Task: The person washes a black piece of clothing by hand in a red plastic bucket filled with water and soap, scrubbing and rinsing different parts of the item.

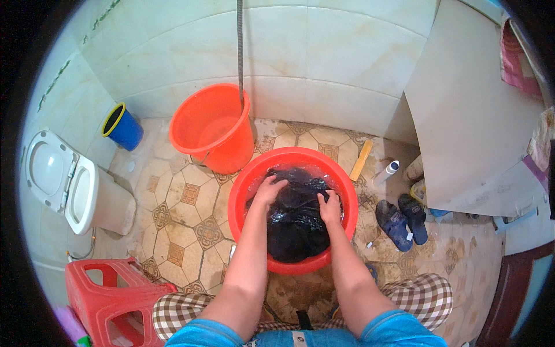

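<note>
A round red plastic basin [291, 268] stands on the tiled floor in front of me, between my knees. In it a soaked black cloth [299, 240] bulges up from water, and its exact kind is unclear. At the cloth's upper left, my left hand [269, 191] grips it with fingers and thumb curled. Across from it, my right hand [330, 207] holds the cloth's right side near the basin wall. Some fingertips of both hands are hidden in the folds.
An orange bucket [232, 152] with a grey hose [240, 47] stands behind the basin. Leftward are a toilet [104, 199], blue bin [128, 130] and red stool [143, 290]. Rightward are a yellow bar [361, 160], white bottle [386, 172], dark slippers [393, 225] and a grey panel [472, 112].
</note>
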Demonstrator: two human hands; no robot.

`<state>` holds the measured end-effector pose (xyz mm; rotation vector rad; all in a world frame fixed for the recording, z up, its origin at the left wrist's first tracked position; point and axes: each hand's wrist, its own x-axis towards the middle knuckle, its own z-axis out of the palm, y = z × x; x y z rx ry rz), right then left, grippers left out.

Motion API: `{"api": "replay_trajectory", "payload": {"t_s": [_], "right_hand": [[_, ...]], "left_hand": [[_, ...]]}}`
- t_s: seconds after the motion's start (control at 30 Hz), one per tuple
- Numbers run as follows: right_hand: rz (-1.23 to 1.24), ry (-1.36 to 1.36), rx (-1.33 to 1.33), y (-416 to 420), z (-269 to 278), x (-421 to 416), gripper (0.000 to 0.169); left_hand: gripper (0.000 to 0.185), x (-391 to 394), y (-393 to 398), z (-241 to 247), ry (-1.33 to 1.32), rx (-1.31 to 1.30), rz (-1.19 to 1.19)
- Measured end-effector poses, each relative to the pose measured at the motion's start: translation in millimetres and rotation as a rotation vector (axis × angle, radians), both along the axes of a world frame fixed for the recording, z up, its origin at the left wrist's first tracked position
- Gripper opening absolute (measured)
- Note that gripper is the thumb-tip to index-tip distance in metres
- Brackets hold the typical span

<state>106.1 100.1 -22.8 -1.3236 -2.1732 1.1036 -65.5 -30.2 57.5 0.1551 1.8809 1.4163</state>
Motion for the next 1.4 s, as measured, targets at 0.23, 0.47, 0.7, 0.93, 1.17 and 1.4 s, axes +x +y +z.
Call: {"api": "replay_trajectory", "payload": {"t_s": [0.23,0.47,0.7,0.93,1.17,1.4], "right_hand": [[-0.037,-0.024,-0.068,-8.1,-10.5,3.6,0.046],[-0.020,-0.074,-0.108,-16.3,-4.8,-6.1,0.046],[-0.029,-0.079,-0.031,-9.0,-7.9,4.5,0.046],[0.180,0.011,0.472,-48.4,5.1,-5.0,0.058],[0.382,-0.129,0.472,-44.8,-6.0,-4.5,0.048],[0.389,-0.143,0.460,-46.3,-14.7,-6.1,0.048]], "left_hand": [[0.079,-7.8,-15.3,-76.6,0.086,-0.242,-0.110],[0.081,-10.9,-25.5,-88.6,0.155,-0.245,-0.102],[0.079,23.4,-2.3,-36.6,0.555,-0.517,-0.166],[0.061,53.1,-1.9,-49.6,1.040,-0.454,-0.449],[0.056,62.7,-12.2,-69.0,0.881,-0.589,-0.583],[0.055,64.3,-14.6,-72.2,0.841,-0.584,-0.565]]}}
